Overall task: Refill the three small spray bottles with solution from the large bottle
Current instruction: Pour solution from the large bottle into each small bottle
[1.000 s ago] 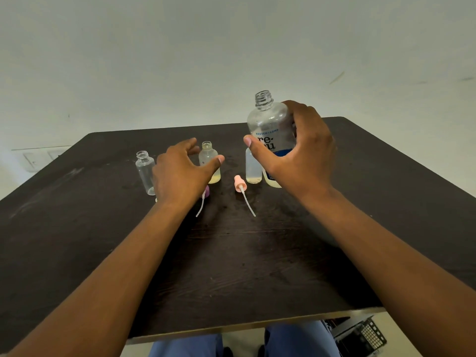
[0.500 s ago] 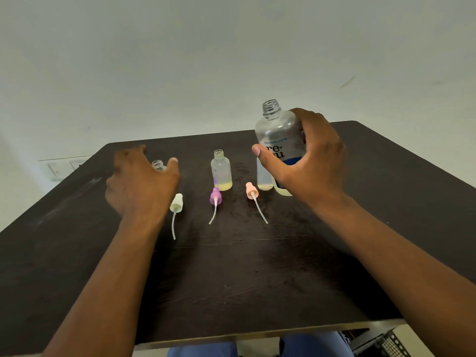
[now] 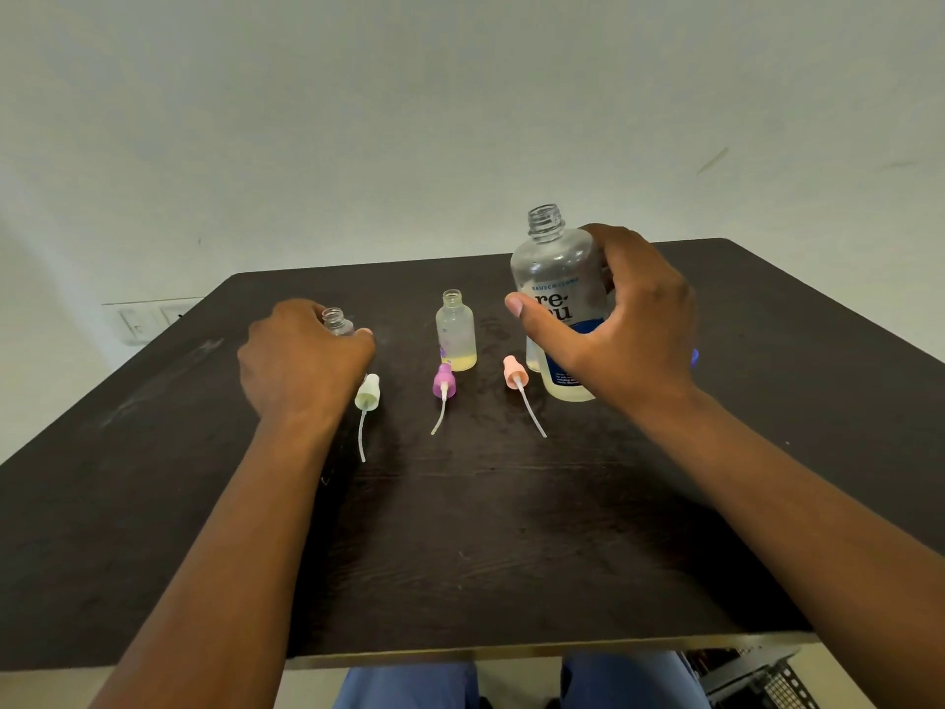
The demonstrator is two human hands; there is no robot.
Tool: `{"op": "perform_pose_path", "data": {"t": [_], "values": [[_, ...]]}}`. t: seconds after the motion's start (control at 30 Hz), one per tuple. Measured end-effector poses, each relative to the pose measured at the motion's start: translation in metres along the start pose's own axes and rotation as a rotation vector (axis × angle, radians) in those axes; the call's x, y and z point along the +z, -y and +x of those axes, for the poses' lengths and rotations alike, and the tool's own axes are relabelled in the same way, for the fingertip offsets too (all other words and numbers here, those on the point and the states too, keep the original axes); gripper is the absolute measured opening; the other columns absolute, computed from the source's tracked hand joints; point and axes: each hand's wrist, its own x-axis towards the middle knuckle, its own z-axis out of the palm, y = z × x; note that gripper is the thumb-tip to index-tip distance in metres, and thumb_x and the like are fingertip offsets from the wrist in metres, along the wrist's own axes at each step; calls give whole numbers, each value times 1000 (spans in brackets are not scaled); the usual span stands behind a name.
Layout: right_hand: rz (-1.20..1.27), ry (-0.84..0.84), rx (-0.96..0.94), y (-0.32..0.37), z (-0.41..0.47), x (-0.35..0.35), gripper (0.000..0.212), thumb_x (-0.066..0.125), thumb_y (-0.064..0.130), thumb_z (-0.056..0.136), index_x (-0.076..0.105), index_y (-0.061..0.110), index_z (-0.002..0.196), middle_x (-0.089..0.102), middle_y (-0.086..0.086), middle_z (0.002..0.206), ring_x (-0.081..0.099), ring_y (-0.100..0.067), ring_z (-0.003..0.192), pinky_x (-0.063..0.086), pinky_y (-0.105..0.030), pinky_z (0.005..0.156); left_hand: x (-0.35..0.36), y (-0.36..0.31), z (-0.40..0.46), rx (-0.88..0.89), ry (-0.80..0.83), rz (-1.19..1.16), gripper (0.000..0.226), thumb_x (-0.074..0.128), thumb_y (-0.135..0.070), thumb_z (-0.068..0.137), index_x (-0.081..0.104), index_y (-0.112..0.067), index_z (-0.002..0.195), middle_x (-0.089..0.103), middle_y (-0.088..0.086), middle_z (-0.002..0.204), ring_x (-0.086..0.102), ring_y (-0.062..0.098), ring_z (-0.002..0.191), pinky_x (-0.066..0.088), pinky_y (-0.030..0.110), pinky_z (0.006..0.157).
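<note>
My right hand [image 3: 619, 330] grips the large clear bottle [image 3: 560, 278], uncapped, with a little yellowish liquid at its bottom. A third small bottle is mostly hidden behind it. My left hand [image 3: 301, 360] wraps around the left small clear bottle [image 3: 335, 321], of which only the open neck shows. The middle small bottle [image 3: 456, 332] stands free and open with some yellow liquid. Three spray tops with dip tubes lie on the table in front: a pale green one [image 3: 367, 392], a purple one [image 3: 443, 381] and a pink one [image 3: 514, 373].
Everything stands on a dark wooden table [image 3: 460, 545] against a pale wall. A wall switch plate [image 3: 148, 319] is at the far left. My blue-clad knees and a grey crate [image 3: 757, 678] show below the near edge.
My left hand moved from the middle small bottle over to the left small bottle and closed around it. My right hand stayed on the large bottle.
</note>
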Motion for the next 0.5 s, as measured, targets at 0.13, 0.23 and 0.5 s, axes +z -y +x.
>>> {"op": "perform_pose_path", "data": {"t": [0.13,0.23,0.5], "values": [[2,10,-3,-1,-1,2,66,71,73,80,68,17,114,71,3,107,66,-16,92,58,-42,74,1,1,2,38,3,7,26,73,-45,74,73,-21,83,73,4,85,69,33,87,44,32,71],[12,20,-8,0,-2,2,65,72,72,81,68,17,114,71,3,107,66,-15,92,58,-42,75,1,2,1,55,0,-8,22,76,-39,78,75,-20,90,75,6,93,70,35,93,44,32,75],[20,30,-19,1,-3,3,64,72,72,81,68,17,113,70,4,106,65,-14,91,57,-40,74,-6,-11,-7,154,-166,-51,47,69,-63,86,75,-29,118,78,-2,108,71,29,104,53,42,88]]}}
